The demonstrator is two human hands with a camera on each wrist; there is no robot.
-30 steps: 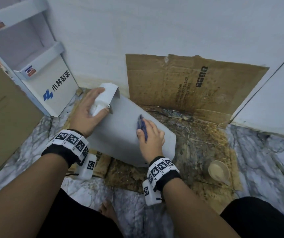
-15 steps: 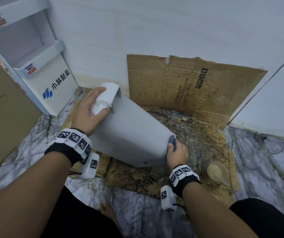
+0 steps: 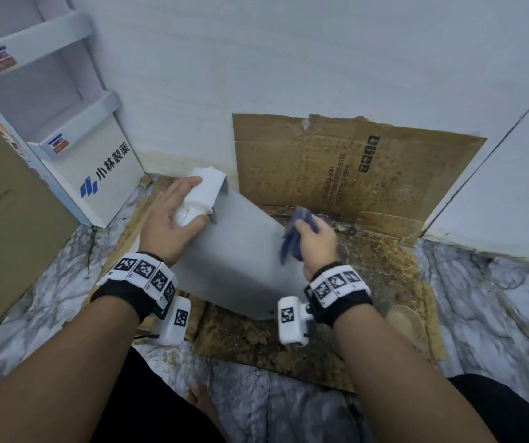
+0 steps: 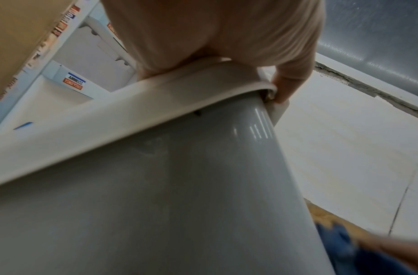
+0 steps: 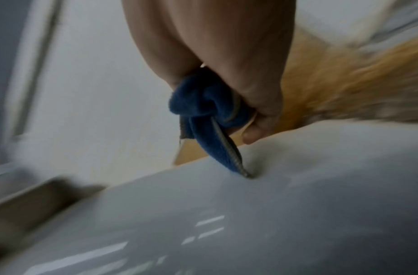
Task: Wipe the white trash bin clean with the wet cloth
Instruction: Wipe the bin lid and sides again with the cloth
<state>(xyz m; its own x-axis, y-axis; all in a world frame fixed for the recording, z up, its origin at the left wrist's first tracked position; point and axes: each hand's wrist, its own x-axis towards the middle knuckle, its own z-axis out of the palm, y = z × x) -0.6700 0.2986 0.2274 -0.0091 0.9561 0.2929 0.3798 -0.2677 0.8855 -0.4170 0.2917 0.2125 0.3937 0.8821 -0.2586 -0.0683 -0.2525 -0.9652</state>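
Cardboard (image 3: 346, 174) covers the floor and wall, likely to catch mess. On it the bin (image 3: 240, 263) lies tipped over, its side turned up for wiping. Left hand (image 3: 169, 227) curls round the rim, steadying it. Right hand (image 3: 315, 243) clutches the bunched blue cloth (image 3: 291, 241) against the bin's right side.
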